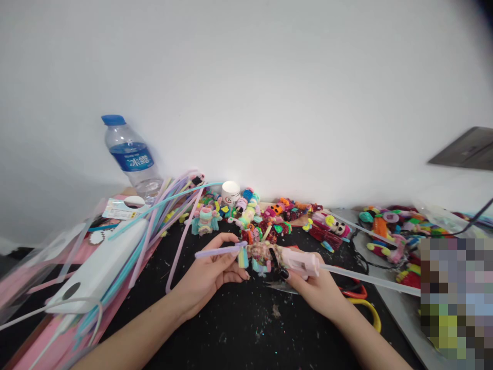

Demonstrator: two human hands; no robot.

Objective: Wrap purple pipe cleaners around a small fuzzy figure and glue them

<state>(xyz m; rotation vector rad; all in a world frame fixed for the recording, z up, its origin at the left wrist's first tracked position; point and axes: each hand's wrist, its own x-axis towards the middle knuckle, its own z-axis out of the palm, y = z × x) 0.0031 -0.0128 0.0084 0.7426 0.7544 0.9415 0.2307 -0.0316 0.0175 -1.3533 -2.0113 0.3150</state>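
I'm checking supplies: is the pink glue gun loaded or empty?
Loaded: a long translucent glue stick juts from the back of the glue gun, held in the right hand.

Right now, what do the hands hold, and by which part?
The left hand pinches a lavender fuzzy stem near the end beside a pastel strip; the right hand grips a pale pink glue gun by its body.

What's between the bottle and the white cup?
Head view: the far ends of the pastel pipe cleaners, a small pink-and-black piece, and some multicoloured fuzzy pieces beside the cup.
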